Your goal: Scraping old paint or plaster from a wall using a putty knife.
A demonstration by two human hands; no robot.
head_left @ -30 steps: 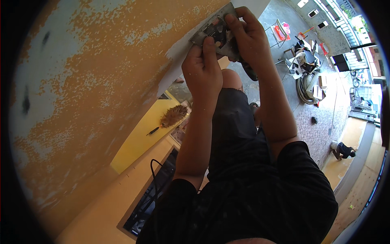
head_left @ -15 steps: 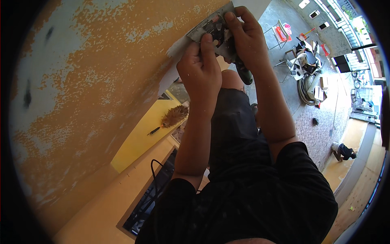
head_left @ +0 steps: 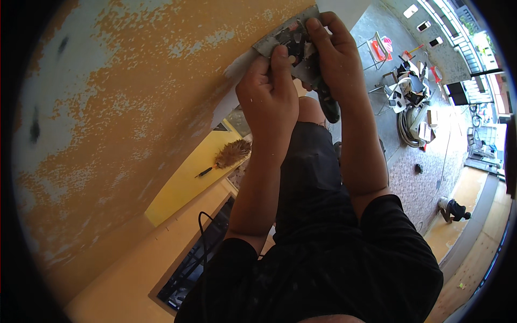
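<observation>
Patchy orange wall (head_left: 134, 118) at left, flat grey scraper (head_left: 298, 43) with dark handle (head_left: 327, 105) held close beside it, gripped by both left hand (head_left: 267, 94) and right hand (head_left: 340, 62), wall contact unclear.

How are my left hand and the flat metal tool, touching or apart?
Touching: the head view shows the left hand with its thumb on the tool.

1. Left hand (head_left: 269, 97) is gripping, thumb (head_left: 280, 58) lying uppermost, fingers (head_left: 254, 75) curling under.
2. Right hand (head_left: 340, 62) is gripping just beside it, a bit higher in view, thumb (head_left: 319, 35) resting on top.
3. Left forearm (head_left: 253, 188) and right forearm (head_left: 365, 145) are pointing forward, roughly parallel.
4. Elbows (head_left: 372, 189) are probably bending slightly; fisheye is distorting that angle.
</observation>
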